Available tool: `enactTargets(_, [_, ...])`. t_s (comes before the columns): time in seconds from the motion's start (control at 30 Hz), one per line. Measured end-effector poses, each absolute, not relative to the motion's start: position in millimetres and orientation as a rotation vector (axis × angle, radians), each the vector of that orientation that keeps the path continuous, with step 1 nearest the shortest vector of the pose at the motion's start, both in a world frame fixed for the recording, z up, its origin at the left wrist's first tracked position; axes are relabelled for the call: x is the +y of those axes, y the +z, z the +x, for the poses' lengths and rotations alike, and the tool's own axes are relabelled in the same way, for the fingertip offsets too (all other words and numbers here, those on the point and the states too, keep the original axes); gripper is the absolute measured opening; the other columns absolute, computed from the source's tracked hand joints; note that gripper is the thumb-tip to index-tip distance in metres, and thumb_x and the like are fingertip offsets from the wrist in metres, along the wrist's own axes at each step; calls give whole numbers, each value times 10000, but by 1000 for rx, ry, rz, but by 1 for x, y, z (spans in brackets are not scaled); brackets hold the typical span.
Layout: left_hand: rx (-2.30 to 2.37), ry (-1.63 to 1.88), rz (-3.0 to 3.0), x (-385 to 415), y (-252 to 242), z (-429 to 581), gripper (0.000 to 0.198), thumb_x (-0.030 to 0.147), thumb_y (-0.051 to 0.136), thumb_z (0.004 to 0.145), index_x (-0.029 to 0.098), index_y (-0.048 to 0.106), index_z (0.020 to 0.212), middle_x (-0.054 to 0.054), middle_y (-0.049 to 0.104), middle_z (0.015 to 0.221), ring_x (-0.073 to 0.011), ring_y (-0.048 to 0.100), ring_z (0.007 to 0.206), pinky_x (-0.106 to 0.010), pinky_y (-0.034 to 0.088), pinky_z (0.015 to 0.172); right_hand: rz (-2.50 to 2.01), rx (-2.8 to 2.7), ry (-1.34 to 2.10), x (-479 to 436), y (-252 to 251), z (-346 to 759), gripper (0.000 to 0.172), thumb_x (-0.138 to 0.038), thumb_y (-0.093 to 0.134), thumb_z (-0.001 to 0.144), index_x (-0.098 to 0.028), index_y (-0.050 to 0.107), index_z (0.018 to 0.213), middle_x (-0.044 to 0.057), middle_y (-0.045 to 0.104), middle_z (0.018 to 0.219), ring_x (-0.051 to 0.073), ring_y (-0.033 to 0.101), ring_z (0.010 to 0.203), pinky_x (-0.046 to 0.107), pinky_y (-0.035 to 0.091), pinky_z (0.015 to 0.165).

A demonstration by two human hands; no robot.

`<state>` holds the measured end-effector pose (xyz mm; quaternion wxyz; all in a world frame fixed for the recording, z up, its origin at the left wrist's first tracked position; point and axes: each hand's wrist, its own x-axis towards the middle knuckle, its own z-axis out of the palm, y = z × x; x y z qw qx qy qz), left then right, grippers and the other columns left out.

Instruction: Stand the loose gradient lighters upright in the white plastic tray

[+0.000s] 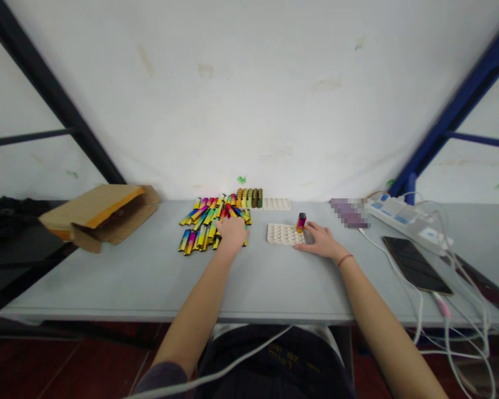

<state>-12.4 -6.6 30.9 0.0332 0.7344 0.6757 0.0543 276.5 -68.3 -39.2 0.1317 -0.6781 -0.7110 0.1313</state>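
My left hand (233,233) reaches down over a pile of shiny rainbow-and-gold lighters (189,242); its fingertips are mostly hidden, so any grip there is unclear. My right hand (322,241) is at the right end of a white tray with rows of holes (280,234), thumb at the near corner and fingers along the side. One purple-to-gold lighter (301,223) stands upright in the tray's right end, close to my right fingertips. Behind the pile, several lighters (249,198) stand in rows, beside a second white holed tray (276,204).
An opened brown cardboard package (100,213) lies at the left. On the right are a pixelated purple object (349,213), a dark phone (416,264), a white power strip (407,216) and loose white cables. A wall rises behind the grey table (149,282).
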Motion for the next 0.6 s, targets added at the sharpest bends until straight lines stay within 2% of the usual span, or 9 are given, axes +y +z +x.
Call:
enactTargets(0.13, [1998, 153, 2329, -16, 28, -5, 205, 273, 670, 865, 179, 755, 1026, -229, 728, 1186, -413, 606, 1221, -541, 348, 1027, -1973, -2068, 382, -68, -40, 277, 844, -705, 661, 821, -220, 501, 1493, 206, 391, 1622, 421, 334, 1518, 712, 161, 1218])
enactTargets(0.27, [1882, 199, 2358, -22, 22, 2, 231, 198, 659, 849, 185, 721, 1071, -206, 753, 1098, -389, 657, 1154, -519, 368, 1027, -1961, -2075, 371, -68, -40, 277, 831, -699, 665, 822, -222, 506, 1484, 212, 398, 1615, 407, 350, 1511, 698, 162, 1221])
enactTargets(0.33, [1832, 264, 2323, -22, 18, 5, 191, 185, 659, 846, 178, 703, 1032, -194, 753, 1045, -367, 678, 1111, -478, 402, 1007, -1960, -2076, 366, -68, -40, 277, 819, -696, 670, 820, -231, 515, 1476, 207, 405, 1612, 404, 362, 1505, 685, 169, 1223])
enactTargets(0.4, [1741, 382, 2259, -17, 15, 8, 30, 193, 651, 860, 181, 667, 883, -164, 740, 974, -339, 683, 1079, -427, 440, 977, -1957, -2078, 362, -68, -40, 277, 817, -692, 672, 821, -228, 516, 1476, 206, 407, 1611, 398, 372, 1500, 662, 187, 1226])
enactTargets(0.47, [1570, 591, 2156, -11, 12, 10, 150, 217, 641, 881, 198, 580, 745, -116, 706, 886, -299, 681, 1031, -379, 468, 943, -1955, -2078, 353, -68, -39, 277, 823, -687, 677, 821, -218, 516, 1478, 205, 410, 1608, 396, 380, 1496, 642, 206, 1227])
enactTargets(0.53, [1324, 851, 1968, -6, 10, 13, 189, 250, 633, 898, 212, 527, 746, -57, 668, 841, -239, 677, 957, -332, 490, 905, -1950, -2080, 347, -68, -39, 277, 823, -684, 680, 821, -215, 519, 1478, 202, 415, 1606, 399, 387, 1491, 635, 212, 1226])
enactTargets(0.6, [1081, 1012, 1672, -4, 9, 19, 159, 304, 628, 910, 221, 512, 839, -7, 645, 832, -178, 669, 842, -293, 513, 826, -1951, -2084, 348, -68, -39, 277, 820, -684, 677, 823, -221, 516, 1481, 204, 419, 1603, 403, 387, 1489, 651, 204, 1221])
